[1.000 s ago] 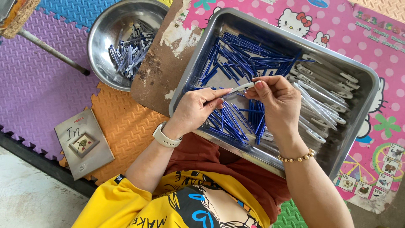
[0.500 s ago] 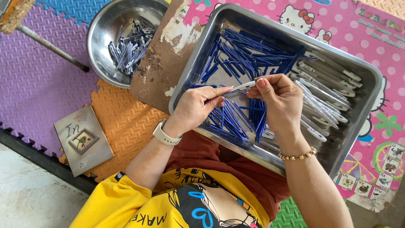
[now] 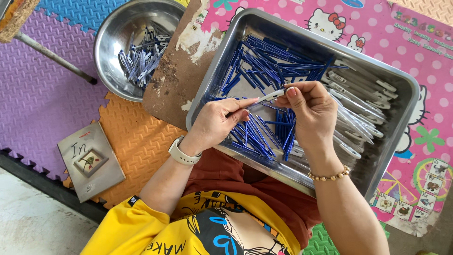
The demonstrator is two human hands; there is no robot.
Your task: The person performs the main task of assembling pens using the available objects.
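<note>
My left hand (image 3: 219, 120), with a pale watch on its wrist, and my right hand (image 3: 311, 111), with a bead bracelet, meet over a rectangular steel tray (image 3: 302, 33). Between their fingertips they hold one clear pen barrel (image 3: 271, 97), each hand pinching an end. Whether a thin blue refill lies along my left fingers I cannot tell. Loose blue refills (image 3: 269, 61) fill the tray's left and middle part, with more blue refills (image 3: 257, 134) under my hands. Clear pen barrels (image 3: 358, 94) lie piled along the tray's right side.
A round steel bowl (image 3: 113, 42) at upper left holds several blue and clear pen parts (image 3: 141, 59). The tray rests on a worn brown board (image 3: 174, 71) and a pink patterned mat (image 3: 424, 61). A grey booklet (image 3: 89, 160) lies on orange foam tiles. A metal rod (image 3: 52, 54) crosses the purple tiles.
Both hands stay together on the pen barrel over the tray, almost still. Only the view has shifted slightly.
</note>
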